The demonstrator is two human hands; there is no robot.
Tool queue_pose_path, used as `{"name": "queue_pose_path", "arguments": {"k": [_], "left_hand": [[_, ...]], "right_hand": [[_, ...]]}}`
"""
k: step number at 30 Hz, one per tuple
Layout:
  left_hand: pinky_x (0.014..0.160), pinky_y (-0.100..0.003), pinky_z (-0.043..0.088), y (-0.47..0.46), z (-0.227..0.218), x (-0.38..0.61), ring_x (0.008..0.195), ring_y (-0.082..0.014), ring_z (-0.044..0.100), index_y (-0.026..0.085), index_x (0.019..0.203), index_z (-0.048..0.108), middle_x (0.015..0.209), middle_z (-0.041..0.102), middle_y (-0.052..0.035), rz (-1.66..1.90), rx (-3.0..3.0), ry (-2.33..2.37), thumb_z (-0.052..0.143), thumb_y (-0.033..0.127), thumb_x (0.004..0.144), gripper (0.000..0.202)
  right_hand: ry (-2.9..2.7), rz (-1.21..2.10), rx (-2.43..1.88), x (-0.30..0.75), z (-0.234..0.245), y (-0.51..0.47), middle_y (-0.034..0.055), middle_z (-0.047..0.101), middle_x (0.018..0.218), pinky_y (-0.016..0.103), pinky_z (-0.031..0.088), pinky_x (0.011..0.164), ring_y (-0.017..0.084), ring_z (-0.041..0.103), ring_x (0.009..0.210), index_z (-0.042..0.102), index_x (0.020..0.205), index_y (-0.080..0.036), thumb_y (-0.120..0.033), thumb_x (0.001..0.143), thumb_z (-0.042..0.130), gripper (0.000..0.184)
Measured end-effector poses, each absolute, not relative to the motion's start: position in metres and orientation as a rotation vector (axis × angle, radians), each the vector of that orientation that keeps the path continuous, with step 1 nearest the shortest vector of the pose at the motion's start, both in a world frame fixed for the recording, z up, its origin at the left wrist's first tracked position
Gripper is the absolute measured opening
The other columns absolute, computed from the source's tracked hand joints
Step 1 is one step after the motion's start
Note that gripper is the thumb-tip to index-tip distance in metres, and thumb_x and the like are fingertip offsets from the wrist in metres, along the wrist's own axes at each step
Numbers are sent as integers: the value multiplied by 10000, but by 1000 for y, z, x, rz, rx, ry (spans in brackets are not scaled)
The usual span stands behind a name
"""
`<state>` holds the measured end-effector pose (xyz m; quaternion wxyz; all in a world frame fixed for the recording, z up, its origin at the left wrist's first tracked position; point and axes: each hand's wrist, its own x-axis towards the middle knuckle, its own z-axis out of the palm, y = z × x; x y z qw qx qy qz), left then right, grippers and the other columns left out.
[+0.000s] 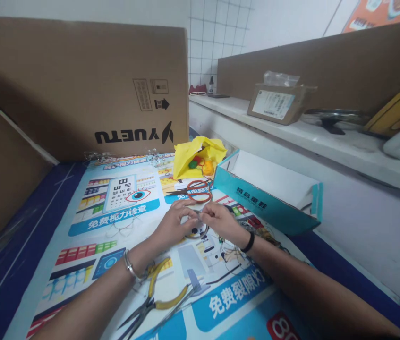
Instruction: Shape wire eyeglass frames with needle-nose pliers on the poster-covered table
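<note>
My left hand (176, 221) and my right hand (224, 223) meet above the printed sheet, fingertips pinched close together. Between them is a thin round hoop (206, 232), its lower arc showing below the fingers; its upper part is hidden by them. Just beyond the hands lie scissors (200, 191) with orange-red handles, blades pointing left. Yellow-handled pliers (150, 302) rest with jaws toward the near left, below my left forearm. A tangle of thin cords (233, 252) lies beside and under my right wrist.
A yellow pouch (185, 163) with colored yarn stands behind the scissors. To its right is a teal open box (267, 200). A large cardboard box (79, 89) walls off the back left. A white ledge (235, 108) carrying a small carton (272, 104) runs along the right.
</note>
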<state>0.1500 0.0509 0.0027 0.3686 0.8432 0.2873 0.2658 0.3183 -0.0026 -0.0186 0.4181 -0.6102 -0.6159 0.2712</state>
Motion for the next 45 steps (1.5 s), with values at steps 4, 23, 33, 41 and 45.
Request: {"name": "queue_pose_path", "arguments": {"k": [4,23,33,41,45], "left_hand": [[1020,-407,308,48,20,145,1195,-238,452,217,862,679,1265,529,-70,627,2035,645,583,268,791,130],[948,-385,388,45,14,142,1032,-225,553,197,774,646,1108,605,-76,844,1801,614,624,311,774,116],[950,-356,370,45,23,136,1085,-232,505,220,768,661,1118,587,-60,758,1820,581,565,296,821,133],[874,-306,379,33,41,117,949,-190,526,221,805,585,955,610,-29,804,1732,596,550,293,836,85],[867,-352,391,14,55,104,908,-205,565,205,820,542,880,647,-49,772,1611,564,455,347,888,180]], "right_hand": [[-1241,1079,-1298,311,-5,-10,-65,392,553,227,260,514,83,342,526,453,620,-185,-387,730,562,254],[-731,1426,-853,282,-1,-22,-55,442,521,246,264,517,77,382,505,524,625,-167,-390,670,688,280],[-765,1473,-782,280,6,-27,-43,485,549,236,281,529,74,406,517,527,643,-159,-433,622,739,347],[-848,1482,-813,290,14,-28,-54,482,504,231,262,515,71,395,494,547,624,-158,-378,620,728,285],[-1095,1515,-919,295,21,-28,-71,453,525,217,241,509,58,360,501,564,673,-155,-425,656,695,300]]}}
